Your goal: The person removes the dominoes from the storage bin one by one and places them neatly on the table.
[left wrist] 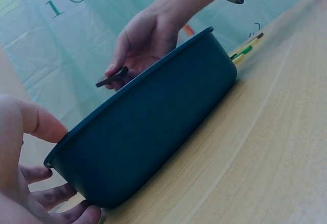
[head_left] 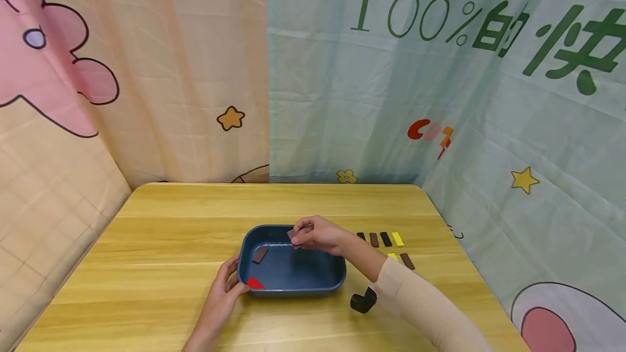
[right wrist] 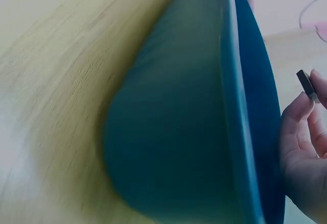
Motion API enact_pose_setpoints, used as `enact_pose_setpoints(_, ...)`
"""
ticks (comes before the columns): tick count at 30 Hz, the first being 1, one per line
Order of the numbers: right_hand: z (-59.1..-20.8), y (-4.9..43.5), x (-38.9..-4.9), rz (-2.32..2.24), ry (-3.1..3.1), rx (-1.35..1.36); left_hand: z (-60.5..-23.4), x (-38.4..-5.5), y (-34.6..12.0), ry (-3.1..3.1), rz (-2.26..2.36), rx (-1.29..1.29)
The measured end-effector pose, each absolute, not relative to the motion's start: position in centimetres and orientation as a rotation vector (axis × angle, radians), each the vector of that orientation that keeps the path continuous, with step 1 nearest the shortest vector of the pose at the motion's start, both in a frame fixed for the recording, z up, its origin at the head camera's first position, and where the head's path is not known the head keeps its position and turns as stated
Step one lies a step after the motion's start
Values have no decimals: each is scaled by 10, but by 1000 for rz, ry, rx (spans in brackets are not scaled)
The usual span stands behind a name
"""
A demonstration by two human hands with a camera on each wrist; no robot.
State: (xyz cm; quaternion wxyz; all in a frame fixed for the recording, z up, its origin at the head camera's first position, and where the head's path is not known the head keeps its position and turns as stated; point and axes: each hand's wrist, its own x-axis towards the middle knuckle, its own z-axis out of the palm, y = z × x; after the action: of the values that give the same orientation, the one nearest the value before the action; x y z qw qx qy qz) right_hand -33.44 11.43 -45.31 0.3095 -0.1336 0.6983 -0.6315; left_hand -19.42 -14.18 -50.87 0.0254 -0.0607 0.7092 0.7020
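A dark blue rectangular tub (head_left: 293, 291) stands on the table. My left hand (head_left: 222, 292) holds its left end, thumb on the rim and fingers against the outer wall (left wrist: 148, 127). Over the far part of the tub, my right hand (head_left: 318, 233) pinches a small flat brown block (left wrist: 111, 76) between thumb and fingertips. Another brown block (head_left: 260, 254) lies on the tub floor toward the left. A red piece (head_left: 255, 283) shows in the near left corner, close by the left thumb.
Right of the tub lie several small flat blocks, among them a black block (head_left: 386, 239), a yellow block (head_left: 398, 239) and a brown block (head_left: 407, 261), partly behind the right forearm. A black device (head_left: 364, 301) shows by the right sleeve. Printed curtains (head_left: 342, 96) surround the wooden table (head_left: 171, 216).
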Motion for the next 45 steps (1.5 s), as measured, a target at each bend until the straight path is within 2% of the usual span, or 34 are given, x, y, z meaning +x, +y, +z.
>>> enact_pose_setpoints(29,-452,193,-306,-1864,1964,-232,-509,-194,-141,2184,2158,-187)
enact_pose_setpoints(45,-468,242,-280,-1911,1967,-179,-507,-195,-142,2185,2140,-195)
